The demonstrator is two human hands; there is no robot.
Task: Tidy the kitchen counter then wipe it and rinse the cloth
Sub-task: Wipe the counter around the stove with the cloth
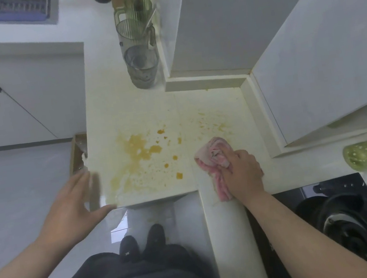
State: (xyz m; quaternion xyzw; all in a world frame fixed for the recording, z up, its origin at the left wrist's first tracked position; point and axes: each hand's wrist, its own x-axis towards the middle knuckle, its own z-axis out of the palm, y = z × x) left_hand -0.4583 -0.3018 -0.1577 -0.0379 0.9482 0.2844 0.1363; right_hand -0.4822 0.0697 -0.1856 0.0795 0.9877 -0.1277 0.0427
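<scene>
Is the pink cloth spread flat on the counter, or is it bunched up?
Bunched up: the cloth lies in crumpled folds under the right hand, which holds it.

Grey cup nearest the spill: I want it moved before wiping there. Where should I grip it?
Probably best to wrap a hand round the body of the upright grey cup, coming from its open left side: the wall ledge crowds its right and a pitcher stands just behind. No handle shows.

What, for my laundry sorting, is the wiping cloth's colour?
The cloth is pink and white, bunched under the right hand; head view.
</scene>
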